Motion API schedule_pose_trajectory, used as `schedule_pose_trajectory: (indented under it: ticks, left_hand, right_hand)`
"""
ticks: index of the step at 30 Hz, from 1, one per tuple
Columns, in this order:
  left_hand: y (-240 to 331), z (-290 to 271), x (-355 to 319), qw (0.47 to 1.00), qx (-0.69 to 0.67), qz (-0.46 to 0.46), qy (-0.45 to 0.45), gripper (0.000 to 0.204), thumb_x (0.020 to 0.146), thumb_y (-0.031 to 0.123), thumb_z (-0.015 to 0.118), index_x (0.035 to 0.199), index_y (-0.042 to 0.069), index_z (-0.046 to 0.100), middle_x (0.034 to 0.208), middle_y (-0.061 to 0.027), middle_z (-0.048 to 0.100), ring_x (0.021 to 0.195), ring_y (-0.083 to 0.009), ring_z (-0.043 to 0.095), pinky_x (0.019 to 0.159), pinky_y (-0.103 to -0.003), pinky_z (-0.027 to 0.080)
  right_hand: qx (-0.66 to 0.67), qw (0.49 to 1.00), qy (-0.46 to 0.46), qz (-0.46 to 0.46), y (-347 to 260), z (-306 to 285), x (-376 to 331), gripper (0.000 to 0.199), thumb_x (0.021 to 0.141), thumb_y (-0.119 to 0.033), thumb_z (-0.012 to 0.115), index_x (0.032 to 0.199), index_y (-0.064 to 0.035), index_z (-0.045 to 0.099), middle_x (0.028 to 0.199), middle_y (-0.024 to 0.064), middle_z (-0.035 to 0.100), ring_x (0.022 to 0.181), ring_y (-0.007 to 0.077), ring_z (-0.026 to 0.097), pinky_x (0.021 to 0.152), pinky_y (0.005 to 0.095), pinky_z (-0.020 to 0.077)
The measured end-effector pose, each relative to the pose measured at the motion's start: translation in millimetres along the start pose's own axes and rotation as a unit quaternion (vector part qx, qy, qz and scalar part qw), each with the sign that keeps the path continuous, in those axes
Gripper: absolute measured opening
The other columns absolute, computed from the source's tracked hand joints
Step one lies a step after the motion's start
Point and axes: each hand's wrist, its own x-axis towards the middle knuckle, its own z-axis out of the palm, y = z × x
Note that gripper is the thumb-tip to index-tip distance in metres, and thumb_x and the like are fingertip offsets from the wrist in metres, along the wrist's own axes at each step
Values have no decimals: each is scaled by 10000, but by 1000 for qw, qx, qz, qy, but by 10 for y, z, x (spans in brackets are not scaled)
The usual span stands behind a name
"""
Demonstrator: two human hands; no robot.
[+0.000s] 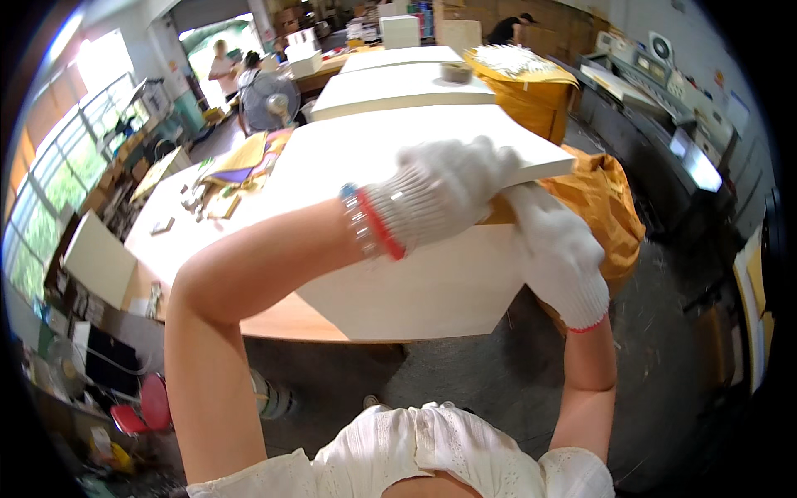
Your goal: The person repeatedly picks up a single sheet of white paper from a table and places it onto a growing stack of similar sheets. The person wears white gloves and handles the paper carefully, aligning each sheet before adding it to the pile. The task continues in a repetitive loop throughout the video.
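Note:
A large white board or stack of sheets (357,149) lies on the table in front of me, and a white panel (407,290) slopes down from its near edge. My left hand (452,187), in a white knit glove, reaches across to the near right corner with its fingers curled. My right hand (560,249), gloved the same way, is closed at the panel's upper right edge, its fingertips close to the left hand. A narrow tan strip (500,209) shows between the hands. What lies under the left fingers is hidden, and both gloves are slightly blurred.
More white stacks (398,87) stand beyond, one bearing a tape roll (456,73). Orange-yellow bags (610,207) sit at the right, near a long dark machine (647,116). A fan (270,100) and people are farther back. A red chair (149,407) stands at lower left.

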Motion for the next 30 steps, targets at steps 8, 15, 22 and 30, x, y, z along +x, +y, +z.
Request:
schedule_pose_trajectory:
  ticks: [8,15,22,30]
  left_hand:
    - [-826,-867,24,984,144,-24,102,257,860,127,550,1058,3,658,933,-183,660,830,-268,677,592,-329,572]
    - [-2256,-1384,-834,790,-396,-28,467,149,877,32,536,1010,-8,588,898,-64,614,815,-123,592,718,-270,517]
    - [-3405,-1118,-1713,563,-527,-125,624,291,913,190,557,1052,-53,638,984,-172,674,816,-246,680,631,-307,577]
    - [-3688,-1069,-2421,541,-477,-194,665,218,801,90,701,985,-20,658,921,-94,664,767,-178,641,689,-298,520]
  right_hand:
    - [-196,979,49,2,-69,217,101,291,889,-189,566,1174,-147,607,1043,38,659,833,237,669,655,388,527]
    - [65,954,57,-286,-1430,848,650,359,880,-315,556,1115,-44,565,1077,99,579,961,291,557,816,464,452]
    - [25,957,21,-288,-2099,1237,755,350,735,-264,652,981,-40,540,904,92,504,854,266,522,839,445,443]
    - [178,954,-1,-242,-2443,1272,703,643,752,-264,743,1247,34,460,1140,187,554,1050,323,559,914,446,462]
